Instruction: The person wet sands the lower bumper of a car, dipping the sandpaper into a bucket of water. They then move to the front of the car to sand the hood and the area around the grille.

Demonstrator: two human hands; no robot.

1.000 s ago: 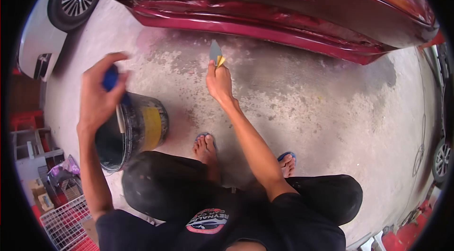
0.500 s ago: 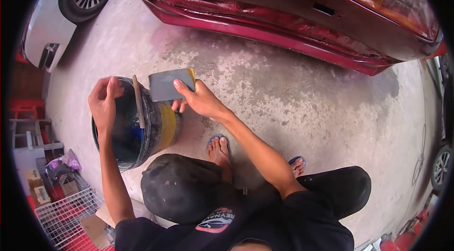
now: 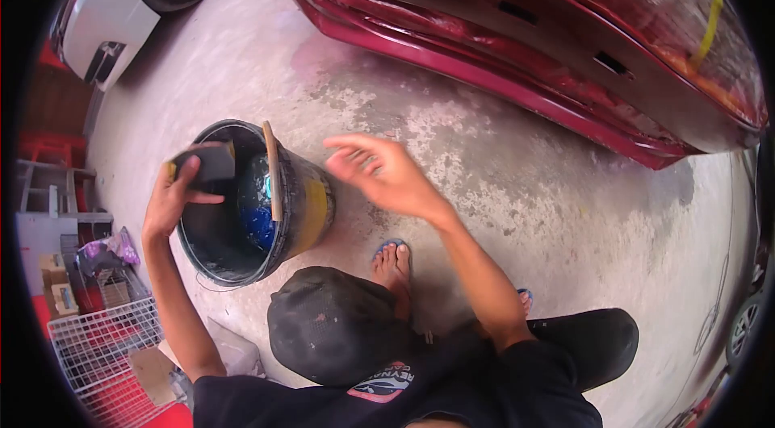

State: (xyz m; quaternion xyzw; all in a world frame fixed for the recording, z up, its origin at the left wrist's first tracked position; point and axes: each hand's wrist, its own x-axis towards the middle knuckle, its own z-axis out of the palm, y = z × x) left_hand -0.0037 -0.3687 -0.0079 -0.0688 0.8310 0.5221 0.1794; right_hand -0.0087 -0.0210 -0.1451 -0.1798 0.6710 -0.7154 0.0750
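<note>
A dark bucket [image 3: 303,206] with a yellow band stands on the floor at my left, and blue liquid or material shows inside it. Across the bucket's rim lies a wooden stick [image 3: 272,171]. My left hand [image 3: 168,196] grips a dark grey sanding sheet [image 3: 211,163] over the bucket's far left side. To the right of the bucket, my right hand [image 3: 383,172] hangs in the air with its fingers apart and nothing in it, slightly blurred.
A dark red car body [image 3: 452,57] spans the upper right, partly covered in plastic. A silver car [image 3: 113,16] stands at the upper left. A white wire rack [image 3: 105,355] and cardboard boxes [image 3: 60,295] lie at the lower left.
The grey sheet has passed from my right hand to my left hand, over the bucket. My right hand has let go and moved right. The view has shifted.
</note>
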